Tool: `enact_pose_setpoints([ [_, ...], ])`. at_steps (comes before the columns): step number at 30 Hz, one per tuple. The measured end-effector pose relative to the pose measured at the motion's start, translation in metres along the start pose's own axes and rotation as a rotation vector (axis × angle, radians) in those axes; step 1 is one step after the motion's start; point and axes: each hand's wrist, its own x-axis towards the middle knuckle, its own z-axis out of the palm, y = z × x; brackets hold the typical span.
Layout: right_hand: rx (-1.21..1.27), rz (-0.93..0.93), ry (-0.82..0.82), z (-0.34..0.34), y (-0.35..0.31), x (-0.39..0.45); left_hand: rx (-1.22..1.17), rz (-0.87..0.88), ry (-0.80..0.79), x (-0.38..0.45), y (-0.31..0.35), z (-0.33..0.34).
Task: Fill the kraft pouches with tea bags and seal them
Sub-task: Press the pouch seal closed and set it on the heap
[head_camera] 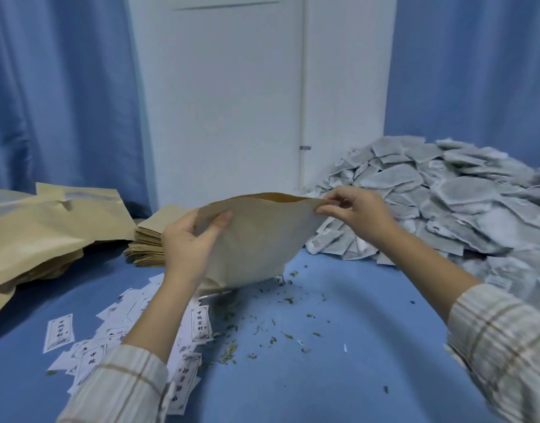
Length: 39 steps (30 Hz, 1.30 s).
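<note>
A person stands at a table covered in blue cloth (339,361) and holds one kraft pouch (256,236) up over the middle of it. The pouch's mouth faces up and is pulled a little open, so the brown inside shows along the top edge.

The left hand (189,239) grips the left side of the pouch, thumb flat on the front and the other fingers curled round behind. The right hand (357,212) pinches the top right corner of the pouch between thumb and fingertips.

To the right sits a big pile of tea bags (439,203), grey-white and flat, heaped up against a blue curtain (476,71). The pouch's right edge is just beside that pile.

To the left lies a stack of flat pouches (149,239), and farther left some bigger puffed-up kraft bags (48,227).

Under the left arm, white paper labels (109,337) are scattered on the cloth. They have black Chinese writing inside a thin frame. One seems to read 中國茶村, but it is blurry. Another shows 中國 at its top. The rest are too small or blurred to read.

Little green bits of loose tea (262,325) are sprinkled over the cloth below the pouch. Behind it all is a white door (226,102). Both arms wear a striped sleeve (503,349).
</note>
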Motion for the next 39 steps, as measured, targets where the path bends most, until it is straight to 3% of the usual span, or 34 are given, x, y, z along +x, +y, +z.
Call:
enact_pose_setpoints([
  [4, -0.273, -0.243, -0.011, -0.028, -0.014, 0.001, -0.051, -0.062, 0.024, 0.012, 0.005, 0.01],
  [7, -0.361, -0.315, -0.02, -0.043, -0.027, 0.004, -0.083, -0.117, 0.059, 0.021, 0.01, 0.019],
  [11, -0.383, -0.24, -0.013, -0.06, -0.034, 0.011, -0.133, -0.226, 0.061, 0.035, 0.016, 0.027],
  [18, -0.435, -0.094, -0.204, -0.054, -0.056, 0.048, -0.064, -0.226, -0.06, 0.042, 0.027, 0.057],
  [26, -0.481, -0.125, -0.263, -0.037, -0.042, 0.072, -0.081, -0.285, -0.062, 0.056, 0.026, 0.067],
  [31, -0.307, -0.152, -0.309, -0.025, -0.058, 0.086, 0.01, -0.272, -0.043, 0.061, 0.026, 0.084],
  [39, -0.429, -0.215, -0.377, -0.014, -0.056, 0.101, -0.04, -0.325, -0.008, 0.072, 0.022, 0.089],
])
